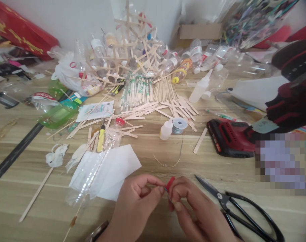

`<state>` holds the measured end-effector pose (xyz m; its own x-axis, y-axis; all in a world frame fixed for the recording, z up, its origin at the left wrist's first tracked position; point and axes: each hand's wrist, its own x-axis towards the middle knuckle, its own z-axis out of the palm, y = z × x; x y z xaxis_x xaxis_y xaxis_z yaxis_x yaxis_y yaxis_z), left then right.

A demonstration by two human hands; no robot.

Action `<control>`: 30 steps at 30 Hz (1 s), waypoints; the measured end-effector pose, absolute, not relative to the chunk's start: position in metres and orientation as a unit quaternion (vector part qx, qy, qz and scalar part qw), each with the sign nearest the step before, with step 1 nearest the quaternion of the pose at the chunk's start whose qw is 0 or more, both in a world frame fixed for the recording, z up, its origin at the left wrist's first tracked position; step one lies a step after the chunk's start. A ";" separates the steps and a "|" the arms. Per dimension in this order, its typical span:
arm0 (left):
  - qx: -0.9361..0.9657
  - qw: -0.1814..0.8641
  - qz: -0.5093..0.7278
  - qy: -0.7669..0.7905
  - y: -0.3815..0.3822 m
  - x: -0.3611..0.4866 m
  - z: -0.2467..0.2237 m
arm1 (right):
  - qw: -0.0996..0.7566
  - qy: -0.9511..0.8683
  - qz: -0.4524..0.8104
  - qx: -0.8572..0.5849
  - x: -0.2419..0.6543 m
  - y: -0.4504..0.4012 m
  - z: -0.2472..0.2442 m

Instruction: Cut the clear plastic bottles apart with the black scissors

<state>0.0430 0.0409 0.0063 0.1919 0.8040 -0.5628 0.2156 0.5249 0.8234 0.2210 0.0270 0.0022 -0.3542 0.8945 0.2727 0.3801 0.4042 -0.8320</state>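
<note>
My left hand (136,205) is closed in a pinch, thumb against forefinger, on the end of a thin grey wire (168,195). My right hand (193,208) grips a red bottle cap (170,182), its fingers partly covering it. The wire meets the cap between the two hands; whether it passes through cannot be made out. Black-handled scissors (223,198) lie partly open just right of my right hand. Beyond the hands stand a spool of grey wire (179,125), its loose end curling on the table, and a small white squeeze bottle (166,130).
A clear plastic bottle (89,174) with a red cap lies across white paper (127,158) at left. A red-and-black cordless drill (231,137) stands at right. Craft sticks (135,114), skewers (165,88) and several plastic bottles (196,53) crowd the back.
</note>
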 end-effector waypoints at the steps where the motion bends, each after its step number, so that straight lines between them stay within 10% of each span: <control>1: 0.429 0.640 0.228 0.596 0.041 0.043 0.006 | 0.379 -0.754 0.331 -0.423 0.222 0.027 0.003; 19: 0.399 0.640 0.282 0.592 0.048 0.045 0.014 | 0.333 -0.845 0.173 -0.382 0.230 0.031 -0.001; 30: 0.430 0.673 0.278 0.535 0.045 0.045 0.008 | 0.366 -0.795 0.306 -0.375 0.222 0.030 -0.008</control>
<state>0.0451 0.0447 0.0083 0.2735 0.8334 -0.4802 0.0852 0.4763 0.8752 0.2216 0.0299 -0.0075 -0.4502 0.8205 0.3521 0.3722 0.5310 -0.7613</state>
